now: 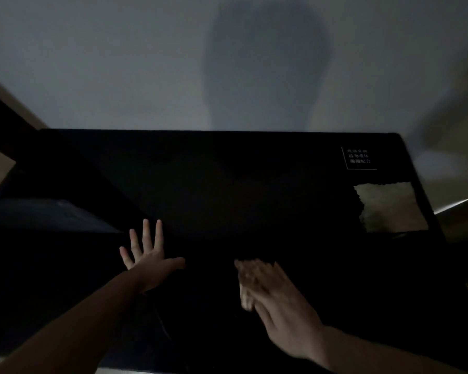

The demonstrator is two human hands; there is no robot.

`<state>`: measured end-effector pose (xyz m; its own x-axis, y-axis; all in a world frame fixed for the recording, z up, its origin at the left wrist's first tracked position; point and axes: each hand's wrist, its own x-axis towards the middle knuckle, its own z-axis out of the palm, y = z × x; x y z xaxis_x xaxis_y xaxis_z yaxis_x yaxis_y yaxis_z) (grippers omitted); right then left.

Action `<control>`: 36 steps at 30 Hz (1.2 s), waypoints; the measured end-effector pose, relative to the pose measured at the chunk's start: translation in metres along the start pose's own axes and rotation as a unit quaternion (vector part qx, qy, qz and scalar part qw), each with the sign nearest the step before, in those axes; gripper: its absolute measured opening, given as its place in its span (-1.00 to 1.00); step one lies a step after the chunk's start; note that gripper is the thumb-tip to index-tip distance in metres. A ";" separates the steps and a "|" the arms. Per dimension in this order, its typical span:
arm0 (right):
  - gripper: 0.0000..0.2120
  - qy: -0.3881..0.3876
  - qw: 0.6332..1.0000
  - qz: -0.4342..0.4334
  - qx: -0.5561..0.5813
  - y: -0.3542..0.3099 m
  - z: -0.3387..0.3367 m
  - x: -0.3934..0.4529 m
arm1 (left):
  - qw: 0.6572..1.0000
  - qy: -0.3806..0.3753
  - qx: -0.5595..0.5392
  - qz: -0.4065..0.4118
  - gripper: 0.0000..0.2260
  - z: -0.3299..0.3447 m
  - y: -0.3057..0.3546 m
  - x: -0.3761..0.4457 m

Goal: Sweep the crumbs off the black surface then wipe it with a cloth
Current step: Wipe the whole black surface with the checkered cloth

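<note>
Sweeping with my blurred, flat right hand (276, 290); left hand (149, 257) spread on the surface (227, 184); cloth (389, 206) lies far right, nearer my right.

Single view only, from a head-worn wide-angle camera looking forward and down over a black surface (227, 190) at close range. The near edge runs along the frame bottom; the far edge meets a pale wall (119, 63) filling the upper half. Both forearms enter from the bottom corners. Lines bow toward the frame edges. Lighting is dim; detail is poor.
</note>
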<state>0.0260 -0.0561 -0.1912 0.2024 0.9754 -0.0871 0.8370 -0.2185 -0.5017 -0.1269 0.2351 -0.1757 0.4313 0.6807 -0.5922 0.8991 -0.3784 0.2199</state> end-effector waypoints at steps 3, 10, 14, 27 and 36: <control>-0.50 -0.002 0.993 -0.103 -0.056 0.001 0.017 -0.048 | 1.000 0.000 -0.005 0.000 0.06 -0.001 0.001 -0.002; -0.70 0.108 0.993 0.009 0.052 0.053 -0.030 -0.015 | 1.000 0.001 -0.001 0.004 0.06 0.001 -0.001 0.001; -0.47 0.155 0.975 0.158 -0.016 0.133 -0.090 0.077 | 1.000 0.011 0.002 0.003 0.08 0.004 -0.003 0.002; -0.48 0.132 0.972 0.193 -0.022 0.106 -0.059 0.102 | 1.000 0.020 0.013 0.005 0.07 0.007 -0.007 0.006; -0.52 -0.058 0.996 -0.017 0.065 0.008 -0.004 -0.089 | 1.000 0.014 0.010 -0.007 0.04 0.005 -0.002 0.004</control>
<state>0.0169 -0.1443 -0.1836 0.1087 0.9807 -0.1627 0.7685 -0.1867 -0.6120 -0.1278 0.2355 -0.1820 0.4215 0.7035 -0.5722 0.9033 -0.3814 0.1964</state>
